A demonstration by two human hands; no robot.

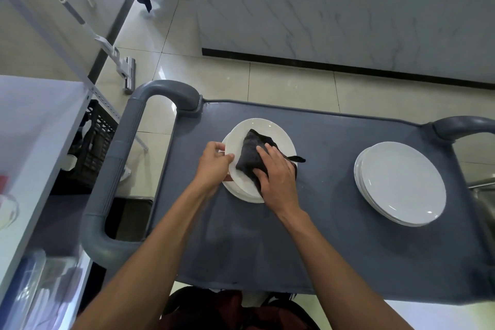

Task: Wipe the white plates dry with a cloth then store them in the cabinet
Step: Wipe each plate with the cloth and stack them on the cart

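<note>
A white plate (261, 131) lies tilted on top of a small stack of white plates (241, 191) at the left of the grey cart top (334, 222). My left hand (214, 162) pinches that top plate's left rim. A dark grey cloth (250, 153) is spread on the plate, and my right hand (277, 177) presses on it with curled fingers holding its near edge. A second stack of white plates (401, 182) sits untouched at the right of the cart.
The cart has thick grey handles at the left (112, 169) and the right (460, 126). A white shelf unit (32, 142) stands at the left, with a black crate (93, 142) below. A marble-patterned counter wall (348, 8) rises beyond the tiled floor.
</note>
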